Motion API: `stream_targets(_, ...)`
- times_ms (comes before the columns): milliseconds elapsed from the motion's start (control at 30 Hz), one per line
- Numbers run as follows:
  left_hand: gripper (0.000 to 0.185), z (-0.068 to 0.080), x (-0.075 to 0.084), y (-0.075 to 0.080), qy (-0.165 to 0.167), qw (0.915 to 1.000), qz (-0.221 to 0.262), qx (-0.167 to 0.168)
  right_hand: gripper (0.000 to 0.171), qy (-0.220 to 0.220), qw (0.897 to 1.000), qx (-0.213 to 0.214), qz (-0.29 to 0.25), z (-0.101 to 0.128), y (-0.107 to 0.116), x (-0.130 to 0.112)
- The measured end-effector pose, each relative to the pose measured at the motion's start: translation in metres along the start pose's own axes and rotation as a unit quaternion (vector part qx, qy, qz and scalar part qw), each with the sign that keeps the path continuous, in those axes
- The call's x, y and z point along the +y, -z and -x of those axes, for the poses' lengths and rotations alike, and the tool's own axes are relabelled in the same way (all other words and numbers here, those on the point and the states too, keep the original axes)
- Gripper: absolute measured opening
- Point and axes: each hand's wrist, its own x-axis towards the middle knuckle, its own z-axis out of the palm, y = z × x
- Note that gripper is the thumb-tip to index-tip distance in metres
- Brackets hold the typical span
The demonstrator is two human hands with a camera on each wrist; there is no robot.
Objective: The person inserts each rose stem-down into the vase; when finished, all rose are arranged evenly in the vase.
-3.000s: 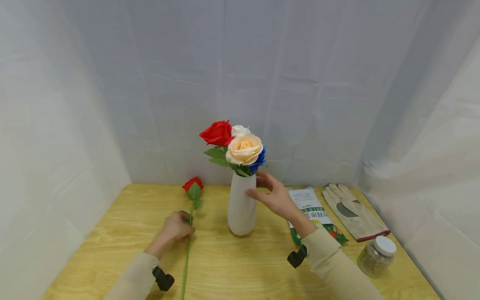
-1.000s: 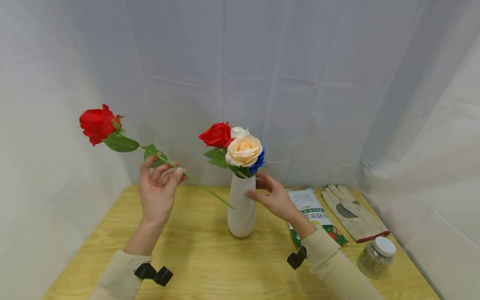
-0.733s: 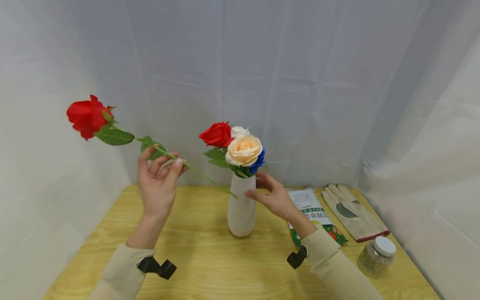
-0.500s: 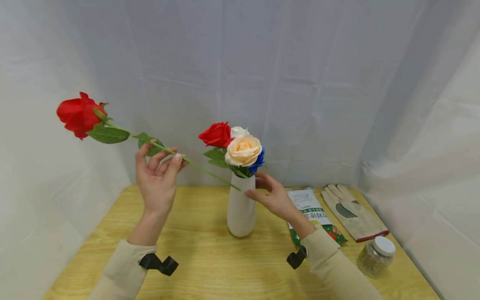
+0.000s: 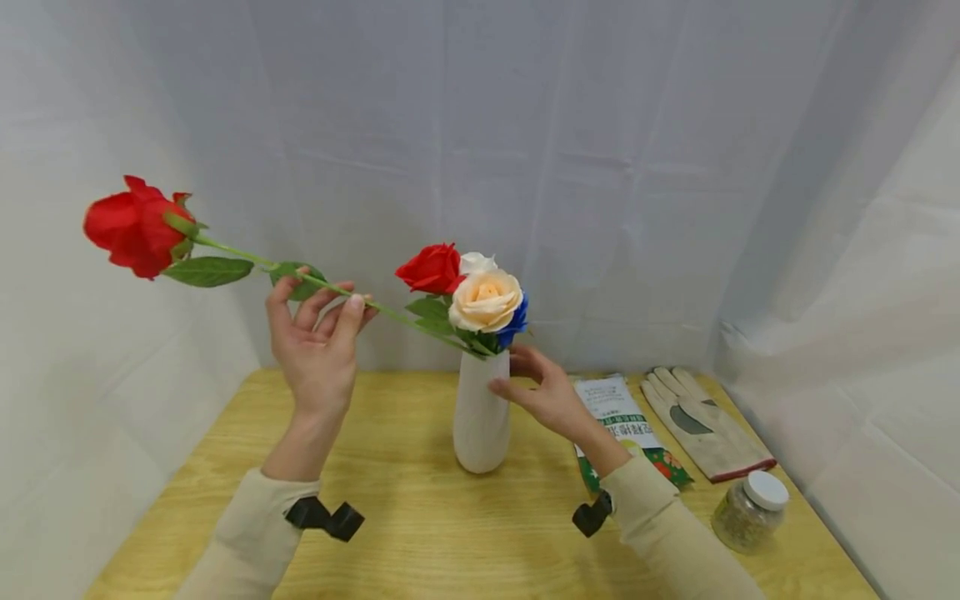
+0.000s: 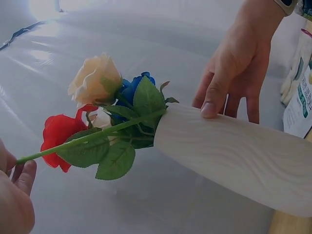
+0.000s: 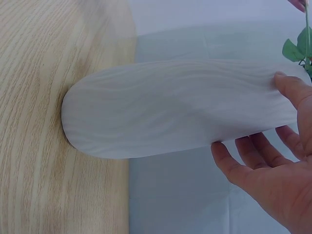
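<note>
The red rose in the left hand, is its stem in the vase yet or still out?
Just at the mouth. The red rose lies nearly level in the left hand; its stem tip meets the vase rim, depth hidden by leaves.

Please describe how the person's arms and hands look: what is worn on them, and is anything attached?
Both arms wear long cream sleeves, the left sleeve and the right sleeve, ending at the wrists. A small black device is strapped at each cuff: the left wrist mount and the right wrist mount. The left hand and right hand are bare, without gloves; no rings are visible.
</note>
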Motion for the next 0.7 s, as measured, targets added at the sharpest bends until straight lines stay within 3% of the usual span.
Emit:
stream_targets(367, 0.053, -0.003, -0.007, -0.004, -0.024, 0.9995, -0.002, -0.021, 0.066, -0.001, 1.000, 0.000, -0.001, -0.002, 0.000, 0.002)
stream_targets(700, 0.053, -0.002, -0.019, -0.009, -0.001, 0.9968, -0.044, -0.067, 0.065, -0.002, 1.000, -0.003, -0.001, -0.001, 0.000, 0.002)
